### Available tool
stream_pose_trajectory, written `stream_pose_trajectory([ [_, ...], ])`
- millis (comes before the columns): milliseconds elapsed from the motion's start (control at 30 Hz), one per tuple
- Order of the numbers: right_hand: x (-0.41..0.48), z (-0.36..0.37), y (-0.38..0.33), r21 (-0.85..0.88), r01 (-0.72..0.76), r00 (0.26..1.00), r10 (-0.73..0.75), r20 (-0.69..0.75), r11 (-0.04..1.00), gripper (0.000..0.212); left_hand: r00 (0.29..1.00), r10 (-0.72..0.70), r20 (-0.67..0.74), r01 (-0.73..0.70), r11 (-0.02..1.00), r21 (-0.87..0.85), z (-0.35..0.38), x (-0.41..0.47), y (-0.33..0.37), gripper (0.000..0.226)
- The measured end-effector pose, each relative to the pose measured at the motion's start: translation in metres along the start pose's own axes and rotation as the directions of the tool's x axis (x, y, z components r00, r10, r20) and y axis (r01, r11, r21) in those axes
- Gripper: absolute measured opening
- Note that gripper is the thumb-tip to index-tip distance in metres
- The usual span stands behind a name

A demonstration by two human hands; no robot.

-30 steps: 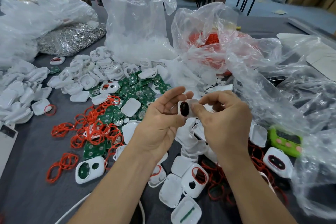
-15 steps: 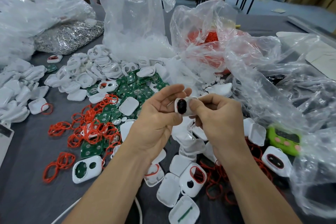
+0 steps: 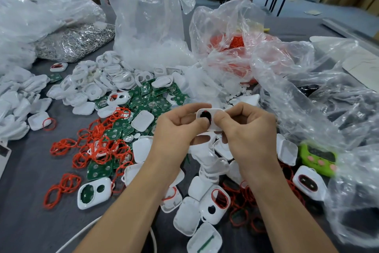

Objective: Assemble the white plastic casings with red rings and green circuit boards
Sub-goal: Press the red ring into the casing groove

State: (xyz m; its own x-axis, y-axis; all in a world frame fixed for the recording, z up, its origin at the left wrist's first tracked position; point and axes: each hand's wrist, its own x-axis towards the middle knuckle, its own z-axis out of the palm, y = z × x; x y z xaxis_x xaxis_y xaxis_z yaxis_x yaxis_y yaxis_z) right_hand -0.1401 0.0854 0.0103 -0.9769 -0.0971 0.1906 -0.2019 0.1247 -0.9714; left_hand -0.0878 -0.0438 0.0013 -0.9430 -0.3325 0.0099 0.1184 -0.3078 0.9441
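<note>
Both hands hold one white casing point(image 3: 212, 118) with a dark, red-rimmed opening above the middle of the table. My left hand point(image 3: 176, 131) grips its left side, thumb pressed on the front by the opening. My right hand point(image 3: 248, 131) pinches its right side, fingers curled behind it. Loose red rings point(image 3: 96, 148) and green circuit boards point(image 3: 151, 98) lie scattered to the left. More white casings point(image 3: 94, 193) lie on the grey table point(image 3: 26, 201) below and around my hands.
Clear plastic bags stand behind: one with white parts point(image 3: 151, 33), one with red rings point(image 3: 235, 47), crumpled ones on the right point(image 3: 328, 98). A bag of silver metal parts point(image 3: 75, 41) sits back left. A green device point(image 3: 317, 157) lies at right.
My left fingers have curled in around the casing, which has turned flatter toward me. Both thumbs now press on its front.
</note>
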Motion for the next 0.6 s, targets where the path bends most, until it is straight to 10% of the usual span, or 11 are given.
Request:
stream_pose_trajectory([
  [600, 0.0019, -0.0015, 0.0043, -0.054, -0.084, 0.973, 0.093, 0.209, 0.995, 0.027, 0.976, 0.069, -0.208, -0.006, 0.958, 0.286, 0.0005, 0.0001, -0.0059, 0.022],
])
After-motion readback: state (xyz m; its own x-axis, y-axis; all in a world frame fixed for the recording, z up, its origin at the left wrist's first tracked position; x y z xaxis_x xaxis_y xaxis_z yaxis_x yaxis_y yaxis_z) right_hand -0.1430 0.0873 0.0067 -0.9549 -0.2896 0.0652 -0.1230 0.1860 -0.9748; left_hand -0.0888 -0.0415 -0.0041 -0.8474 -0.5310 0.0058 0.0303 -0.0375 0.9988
